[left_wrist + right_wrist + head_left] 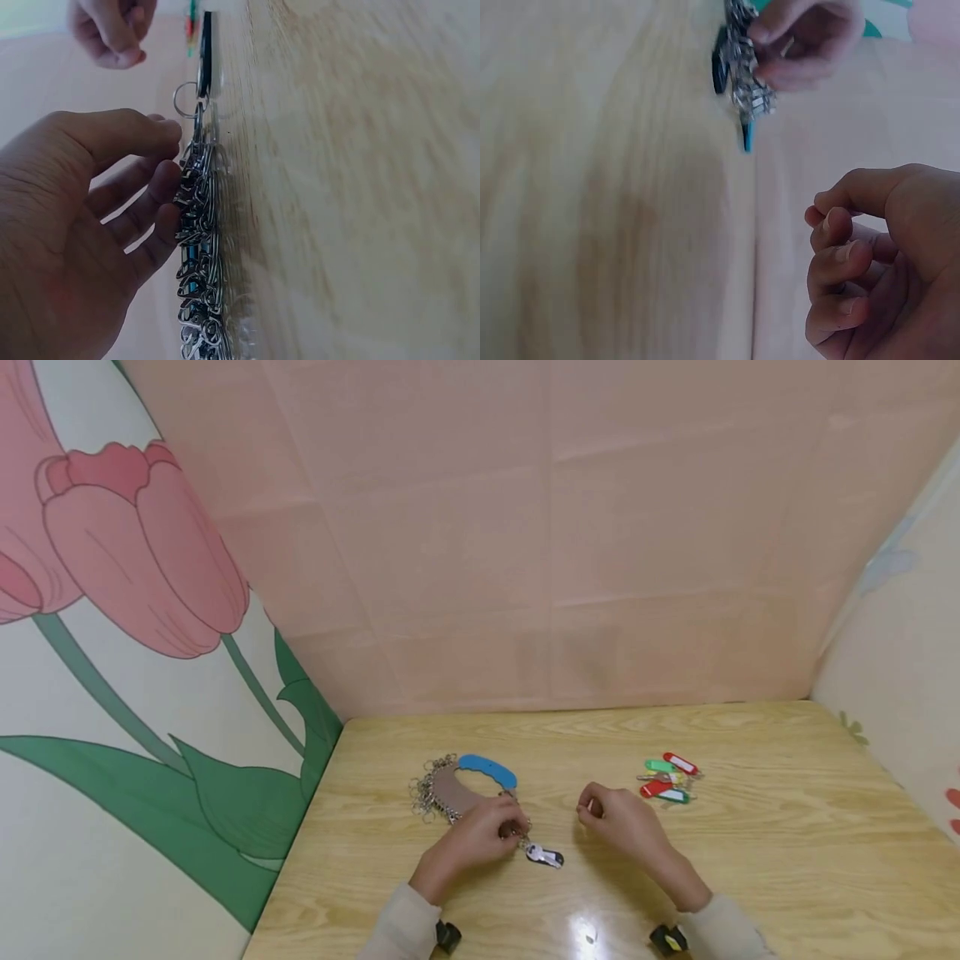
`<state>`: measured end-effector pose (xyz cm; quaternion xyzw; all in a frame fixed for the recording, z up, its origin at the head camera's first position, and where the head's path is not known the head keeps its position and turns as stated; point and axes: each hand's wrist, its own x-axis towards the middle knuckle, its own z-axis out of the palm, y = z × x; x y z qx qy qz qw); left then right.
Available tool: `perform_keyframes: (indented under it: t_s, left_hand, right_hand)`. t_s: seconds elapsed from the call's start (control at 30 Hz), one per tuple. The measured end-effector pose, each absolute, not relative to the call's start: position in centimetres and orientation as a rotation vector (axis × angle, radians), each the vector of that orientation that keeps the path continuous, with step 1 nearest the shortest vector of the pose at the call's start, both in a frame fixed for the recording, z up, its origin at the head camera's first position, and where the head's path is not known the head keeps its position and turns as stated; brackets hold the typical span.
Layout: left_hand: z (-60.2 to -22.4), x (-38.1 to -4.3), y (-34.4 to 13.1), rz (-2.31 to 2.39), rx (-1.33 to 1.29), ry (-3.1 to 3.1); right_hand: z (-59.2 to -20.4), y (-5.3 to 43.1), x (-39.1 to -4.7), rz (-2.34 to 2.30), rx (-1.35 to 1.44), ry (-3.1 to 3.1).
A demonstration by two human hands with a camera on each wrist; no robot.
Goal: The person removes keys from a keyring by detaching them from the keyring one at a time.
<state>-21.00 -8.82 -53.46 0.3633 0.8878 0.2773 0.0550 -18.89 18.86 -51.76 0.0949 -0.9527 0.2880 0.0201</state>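
A key holder (pixel 452 789) lies on the table, with a curved brown body, a blue handle (pixel 487 766) and many metal clips (pixel 196 217) along its edge. My left hand (pixel 477 833) pinches its near edge, thumb and fingertips at the clips. Beside those fingertips, a silver key with a dark tag (pixel 545 857) hangs off the edge and lies on the wood. To the right, my right hand (pixel 626 818) is held above the table with loosely curled fingers (pixel 840 262) and nothing in them. Part of the holder is hidden under the left hand.
A small pile of red, green and yellow key tags (pixel 667 778) with keys lies farther right on the wooden table (pixel 787 827). A pink wall covering (pixel 547 568) stands behind, a tulip-patterned panel (pixel 142 568) at left and a pale panel (pixel 900 652) at right.
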Motion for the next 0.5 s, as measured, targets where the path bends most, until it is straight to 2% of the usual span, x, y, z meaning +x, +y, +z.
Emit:
perform_keyframes:
  t_s: [0.5]
  left_hand:
    - [-53.6, -21.2, -8.6, 0.712, 1.128, 2.694]
  right_hand:
    - [-52.4, 14.4, -17.2, 0.87, 0.532, -2.964]
